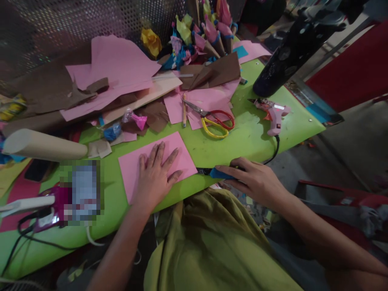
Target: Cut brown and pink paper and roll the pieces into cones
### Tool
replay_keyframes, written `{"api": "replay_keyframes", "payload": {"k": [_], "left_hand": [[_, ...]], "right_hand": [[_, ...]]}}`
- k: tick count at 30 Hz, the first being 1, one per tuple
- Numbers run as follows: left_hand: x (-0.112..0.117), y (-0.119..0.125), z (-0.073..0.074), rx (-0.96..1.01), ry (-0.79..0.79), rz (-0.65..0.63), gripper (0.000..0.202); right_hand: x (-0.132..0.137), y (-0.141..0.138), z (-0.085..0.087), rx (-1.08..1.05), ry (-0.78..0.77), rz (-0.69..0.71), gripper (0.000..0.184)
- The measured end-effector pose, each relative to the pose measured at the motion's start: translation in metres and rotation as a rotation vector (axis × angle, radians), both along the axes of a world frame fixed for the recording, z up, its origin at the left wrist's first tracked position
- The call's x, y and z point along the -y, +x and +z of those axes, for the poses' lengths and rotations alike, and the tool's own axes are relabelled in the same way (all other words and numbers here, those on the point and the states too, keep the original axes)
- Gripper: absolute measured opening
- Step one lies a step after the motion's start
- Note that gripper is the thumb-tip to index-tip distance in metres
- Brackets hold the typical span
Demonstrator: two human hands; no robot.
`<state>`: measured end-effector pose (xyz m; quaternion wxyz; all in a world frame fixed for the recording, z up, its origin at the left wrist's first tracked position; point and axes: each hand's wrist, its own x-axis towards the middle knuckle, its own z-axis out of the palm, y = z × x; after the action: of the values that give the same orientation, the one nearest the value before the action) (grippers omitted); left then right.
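While your left hand [156, 171] lies flat with its fingers spread, clasping nothing, the pink sheet [129, 171] sits directly beneath that palm, its edges showing around the fingers. Your right hand [250, 176] has its fingers closed round one blue-handled tool [222, 174], at three o'clock from the sheet. The tool's dark end reaches the sheet's right corner; whether it slips under or only meets it, you cannot tell from here.

Counting clockwise from the sheet: one pencil [184, 111] at one o'clock, one pair of scissors [206, 114] between one and two, one glue gun [275, 117] at two, and one tan roll [48, 145] between nine and ten. The paper flowers [212, 30] cluster between twelve and one, several of them, overlapping too much to count exactly.
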<state>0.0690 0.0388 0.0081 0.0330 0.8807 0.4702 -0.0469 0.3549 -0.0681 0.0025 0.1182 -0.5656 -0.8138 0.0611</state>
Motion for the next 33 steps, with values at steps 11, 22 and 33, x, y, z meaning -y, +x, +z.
{"api": "replay_keyframes", "payload": {"k": [11,22,33], "left_hand": [[0.001,-0.001,-0.003,0.03,-0.005,0.001,0.067],[0.003,-0.001,-0.004,0.025,0.007,-0.002,0.067],[0.008,0.01,-0.004,0.053,-0.001,0.064,0.066]], "right_hand": [[0.006,-0.023,0.003,0.005,0.016,0.004,0.038],[0.009,-0.038,0.007,0.016,0.007,0.044,0.039],[0.015,-0.04,0.003,-0.009,-0.072,0.03,0.044]]}}
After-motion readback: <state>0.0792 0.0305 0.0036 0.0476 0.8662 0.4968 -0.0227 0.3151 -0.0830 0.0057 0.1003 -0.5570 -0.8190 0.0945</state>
